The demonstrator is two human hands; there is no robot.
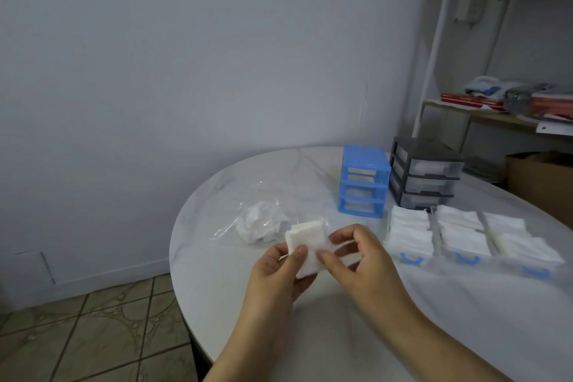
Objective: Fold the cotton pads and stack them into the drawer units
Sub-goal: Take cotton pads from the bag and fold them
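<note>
Bare table [310,335] lies open near the person; bag [257,220], drawer units [364,183] and trays [465,236] crowd the far side.

Both hands, left [276,270] and right [356,254], pinching a white cotton pad [307,245] above the round table [248,304].

Hidden, cropped and unclear

The cotton pad [305,245] is partly covered by both thumbs; the table [310,335] runs off the bottom and right edges; the dark unit's drawers [426,178] perhaps hold pads, too blurred to confirm.
</note>
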